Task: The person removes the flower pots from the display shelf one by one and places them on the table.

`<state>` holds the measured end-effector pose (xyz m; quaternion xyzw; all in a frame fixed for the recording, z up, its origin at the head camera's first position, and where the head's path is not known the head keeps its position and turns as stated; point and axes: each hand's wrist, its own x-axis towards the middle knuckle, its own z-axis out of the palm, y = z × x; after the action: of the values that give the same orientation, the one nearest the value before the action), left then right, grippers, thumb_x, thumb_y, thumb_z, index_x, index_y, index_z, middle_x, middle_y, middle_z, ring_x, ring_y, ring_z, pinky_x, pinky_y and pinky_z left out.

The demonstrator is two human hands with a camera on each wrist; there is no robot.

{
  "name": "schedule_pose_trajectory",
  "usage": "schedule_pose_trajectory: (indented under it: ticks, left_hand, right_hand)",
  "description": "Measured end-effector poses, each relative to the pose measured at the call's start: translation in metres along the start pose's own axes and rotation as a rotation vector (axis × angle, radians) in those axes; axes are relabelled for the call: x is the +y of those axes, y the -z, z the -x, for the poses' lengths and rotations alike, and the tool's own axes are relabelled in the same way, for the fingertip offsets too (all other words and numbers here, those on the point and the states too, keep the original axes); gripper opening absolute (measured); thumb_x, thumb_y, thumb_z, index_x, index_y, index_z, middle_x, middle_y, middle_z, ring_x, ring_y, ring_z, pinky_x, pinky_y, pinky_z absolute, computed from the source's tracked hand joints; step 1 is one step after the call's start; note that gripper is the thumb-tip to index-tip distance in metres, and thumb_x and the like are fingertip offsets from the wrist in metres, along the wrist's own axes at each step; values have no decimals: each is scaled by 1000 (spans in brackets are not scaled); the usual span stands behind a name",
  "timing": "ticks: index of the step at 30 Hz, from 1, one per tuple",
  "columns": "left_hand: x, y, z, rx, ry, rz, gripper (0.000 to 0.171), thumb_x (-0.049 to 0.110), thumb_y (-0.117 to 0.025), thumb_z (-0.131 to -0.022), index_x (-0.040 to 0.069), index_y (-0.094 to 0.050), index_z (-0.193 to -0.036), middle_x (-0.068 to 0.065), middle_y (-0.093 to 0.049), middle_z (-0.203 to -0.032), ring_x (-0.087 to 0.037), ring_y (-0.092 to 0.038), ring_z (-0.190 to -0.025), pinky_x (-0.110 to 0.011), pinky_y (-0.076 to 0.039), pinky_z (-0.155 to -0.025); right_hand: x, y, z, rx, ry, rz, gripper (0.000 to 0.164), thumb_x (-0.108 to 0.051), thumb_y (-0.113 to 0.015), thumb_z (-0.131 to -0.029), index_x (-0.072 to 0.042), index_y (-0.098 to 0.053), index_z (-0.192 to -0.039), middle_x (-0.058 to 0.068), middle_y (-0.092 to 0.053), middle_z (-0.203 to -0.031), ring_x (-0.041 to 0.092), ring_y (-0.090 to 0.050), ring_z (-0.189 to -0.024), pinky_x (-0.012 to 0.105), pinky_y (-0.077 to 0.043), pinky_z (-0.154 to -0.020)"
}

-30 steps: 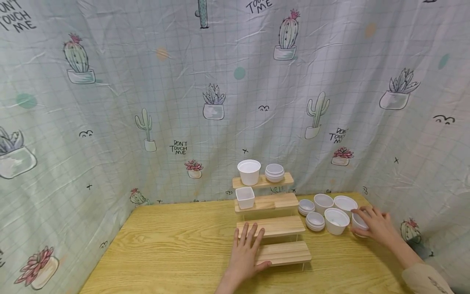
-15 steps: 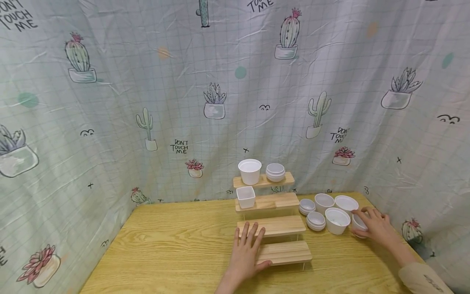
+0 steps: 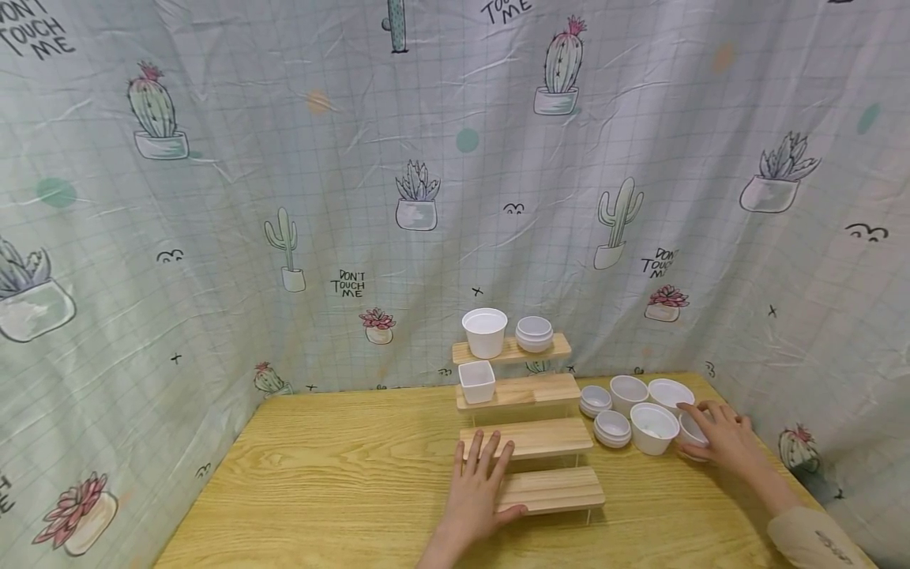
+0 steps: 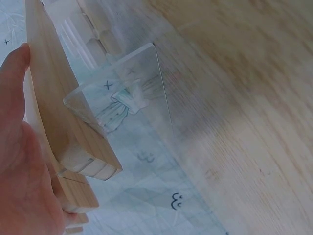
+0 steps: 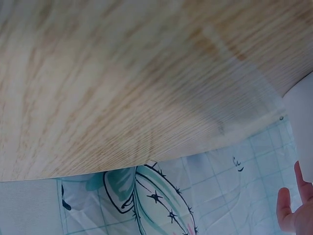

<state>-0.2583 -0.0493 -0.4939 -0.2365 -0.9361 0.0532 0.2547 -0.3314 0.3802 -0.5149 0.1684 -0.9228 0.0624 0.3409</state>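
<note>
A stepped wooden display stand [image 3: 547, 490] with clear supports rises in tiers at the middle. My left hand [image 3: 472, 494] rests with spread, straight fingers over the left ends of its two lower steps; the left wrist view shows the palm [image 4: 24, 186] along the board ends. Far right, my right hand [image 3: 725, 438] grips a white cup [image 3: 691, 433] between thumb and fingers, partly covering it. That cup stands beside a round white tub [image 3: 652, 431]. In the right wrist view only a slice of the white cup [image 5: 301, 127] shows.
On the top step stand a tall white tub [image 3: 485, 336] and a ridged bowl [image 3: 534, 336]. A square white pot [image 3: 476, 383] is on the second step. Several white containers, including a small ridged bowl [image 3: 612, 429], cluster right of the stand. A cactus-print curtain [image 3: 341, 197] surrounds the table [image 3: 320, 474].
My right hand has shifted slightly left with the white cup, closer to the neighbouring tub. My left hand stays in place on the stand.
</note>
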Motion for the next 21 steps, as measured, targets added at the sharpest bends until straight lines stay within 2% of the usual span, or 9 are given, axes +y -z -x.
schedule_pose_trajectory:
  ticks: [3,9,14,21]
  left_hand:
    - [0,0,0,-1,0,1,87,75,-38,-72,24,-25,-141,-2,-26,-147,-28,-24,-135,-45,-12,-111]
    - [0,1,1,-5,-1,-2,87,75,-38,-72,24,-25,-141,-3,-27,-147,-28,-24,-135,-45,-19,-109]
    - [1,1,1,-14,0,8,87,75,-38,-72,24,-24,-141,-3,-26,-147,-28,-23,-136,-46,-14,-111]
    - [0,2,0,-22,1,-2,87,75,-37,-73,23,-23,-142,-3,-25,-147,-28,-23,-136,-46,-18,-110]
  right_hand:
    - [-1,0,0,-6,-8,-9,67,-32,-81,-52,-13,-51,-109,13,-51,-95,34,-46,-84,46,-29,-58]
    - [-3,3,-1,-4,-21,-20,73,-31,-82,-50,-12,-49,-113,16,-50,-99,37,-46,-84,44,-27,-56]
    - [-5,8,-2,10,-6,-17,77,-29,-83,-49,-14,-48,-116,18,-49,-102,39,-48,-84,43,-28,-54]
    - [-11,20,-3,-2,-20,-50,81,-29,-82,-51,-13,-46,-122,20,-47,-107,40,-46,-92,49,-29,-61]
